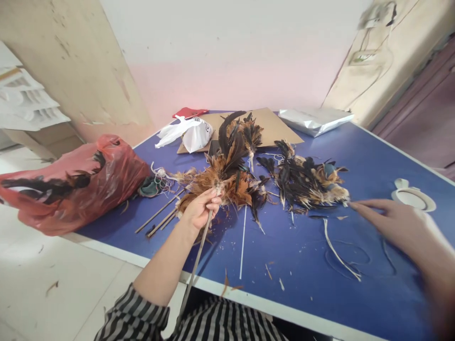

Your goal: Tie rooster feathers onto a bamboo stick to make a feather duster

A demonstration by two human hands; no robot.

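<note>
The feathered stick stands tilted over the near edge of the blue table, its brown and black feathers uppermost, and the left hand grips it just below them; right of the feathered stick, the right hand has its fingertips at the end of a pile of dark feathers, though I cannot tell whether they pinch any; a red bag lies left of the feathered stick, and cardboard behind it

From my remote seat I see a silver packet and white plastic bag toward the back, with a wired box on the right-hand wall.
</note>
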